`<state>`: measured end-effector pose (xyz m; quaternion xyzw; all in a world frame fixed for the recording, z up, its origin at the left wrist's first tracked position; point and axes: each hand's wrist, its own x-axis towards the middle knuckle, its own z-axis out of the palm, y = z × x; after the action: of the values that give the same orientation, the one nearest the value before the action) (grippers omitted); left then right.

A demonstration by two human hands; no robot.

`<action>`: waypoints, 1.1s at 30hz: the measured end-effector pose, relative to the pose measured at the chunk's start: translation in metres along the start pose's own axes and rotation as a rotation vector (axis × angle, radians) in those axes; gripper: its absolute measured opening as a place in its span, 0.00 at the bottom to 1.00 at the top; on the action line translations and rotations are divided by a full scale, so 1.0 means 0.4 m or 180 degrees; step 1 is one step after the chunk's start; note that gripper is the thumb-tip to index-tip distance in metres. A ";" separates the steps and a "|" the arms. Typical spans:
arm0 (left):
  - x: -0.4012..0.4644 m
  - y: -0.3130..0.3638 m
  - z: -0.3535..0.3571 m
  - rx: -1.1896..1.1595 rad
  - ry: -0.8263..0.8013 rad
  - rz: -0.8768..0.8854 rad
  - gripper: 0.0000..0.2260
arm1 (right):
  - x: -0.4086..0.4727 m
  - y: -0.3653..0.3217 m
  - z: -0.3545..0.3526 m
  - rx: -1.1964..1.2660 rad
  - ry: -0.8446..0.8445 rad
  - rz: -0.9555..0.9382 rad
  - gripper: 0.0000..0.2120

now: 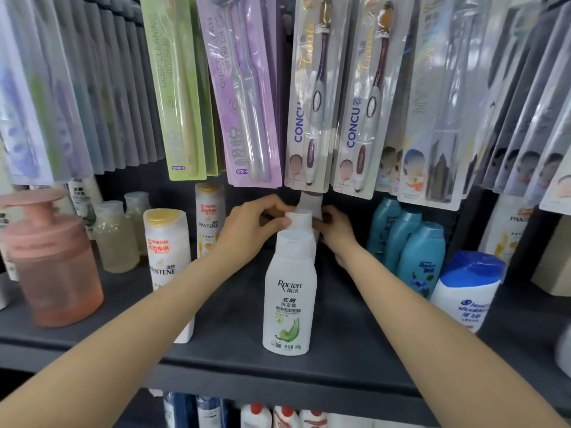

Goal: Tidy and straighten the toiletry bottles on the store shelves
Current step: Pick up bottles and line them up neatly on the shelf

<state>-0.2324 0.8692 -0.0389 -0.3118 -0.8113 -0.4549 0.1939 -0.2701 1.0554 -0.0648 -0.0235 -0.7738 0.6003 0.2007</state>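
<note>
Both hands grip a half-hidden white bottle (299, 219) at frame centre.
Left hand (251, 231) and right hand (335, 231) curl round it; the front white bottle (290, 291) hides its body.

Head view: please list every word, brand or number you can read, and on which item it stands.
"Raclen", "200g": front white bottle
"PANTENE": gold-capped bottle
"PANTENE": rear gold-capped bottle
"CONCU": two purple toothbrush packs
"DEEP CLEANING": green toothbrush pack
"head & shoulders", partly: blue-capped bottle
Teal bottles: print too blurred.
</note>
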 end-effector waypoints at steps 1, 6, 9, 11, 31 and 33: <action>0.002 0.003 -0.001 0.0029 -0.0016 0.0008 0.05 | -0.008 0.001 -0.005 0.0039 0.0073 -0.0025 0.14; 0.006 0.020 -0.005 0.0163 -0.0090 0.0053 0.05 | -0.069 0.008 -0.032 -0.0106 0.0389 -0.0099 0.16; 0.001 0.030 -0.009 0.0133 -0.0098 0.0024 0.07 | -0.111 0.002 -0.050 -0.0128 0.0487 -0.0128 0.10; -0.008 0.036 -0.013 -0.0043 -0.0087 -0.0085 0.08 | -0.140 -0.009 -0.060 -0.0201 0.0578 -0.0132 0.10; -0.256 0.129 -0.058 -0.0357 0.0119 0.0061 0.04 | -0.567 -0.148 -0.108 -0.0164 0.1178 -0.0149 0.07; -0.288 0.156 -0.052 -0.0454 0.0073 0.0101 0.04 | -0.597 -0.157 -0.119 0.0001 0.1138 -0.0054 0.05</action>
<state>-0.1049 0.8378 -0.0585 -0.3324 -0.7696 -0.5119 0.1876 -0.0218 1.0156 -0.0639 -0.1233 -0.7259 0.5850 0.3401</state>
